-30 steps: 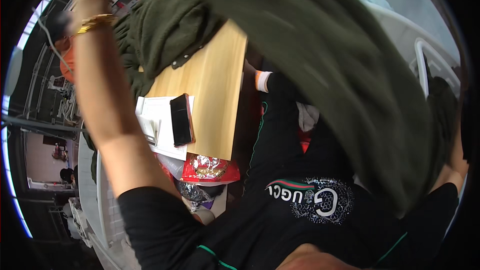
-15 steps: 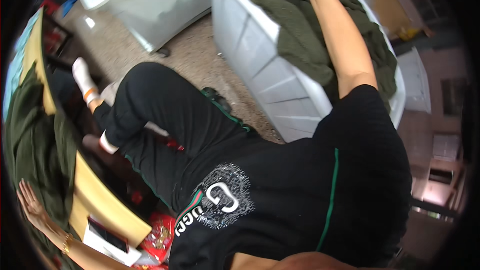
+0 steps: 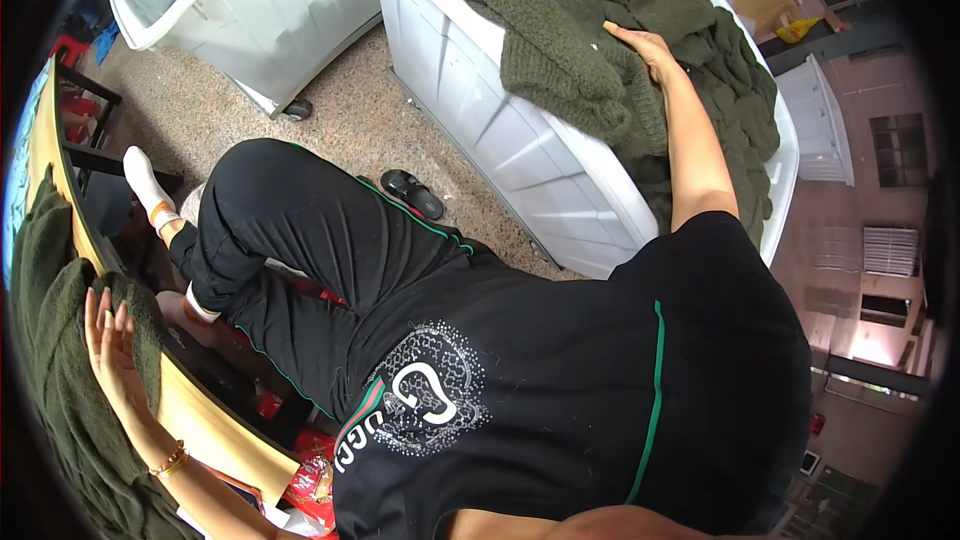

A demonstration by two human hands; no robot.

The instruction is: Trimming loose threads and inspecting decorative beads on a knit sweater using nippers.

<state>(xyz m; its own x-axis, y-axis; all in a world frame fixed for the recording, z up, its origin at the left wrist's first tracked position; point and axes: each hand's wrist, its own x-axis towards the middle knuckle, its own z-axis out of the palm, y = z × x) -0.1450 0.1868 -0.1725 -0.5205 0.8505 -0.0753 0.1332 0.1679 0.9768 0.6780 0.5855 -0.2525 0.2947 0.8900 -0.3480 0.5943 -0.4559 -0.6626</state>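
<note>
My right hand point(image 3: 652, 54) rests on a heap of dark green knitted garments point(image 3: 565, 55), its visible fingers stretched out; a yellow covering shows on one fingertip. A white plastic bin point(image 3: 480, 90) holds this heap, and part of the knit hangs over its near rim. On my left, my left hand point(image 3: 115, 350) is raised with its fingers spread and nothing in them. Beside and beneath it, more dark green knitwear point(image 3: 50, 340) lies over the light wooden table point(image 3: 215, 415).
A second white wheeled bin point(image 3: 240, 30) stands at the far left. A black slipper point(image 3: 412, 193) lies on the speckled floor point(image 3: 350, 110). Near my body, a shiny red package point(image 3: 312, 485) sits by the table's end. Another white bin point(image 3: 815, 120) is at the right.
My right hand has come back toward me over the green heap. My left hand has moved up and rightward, off the knit it lay on. The whole view has shifted slightly.
</note>
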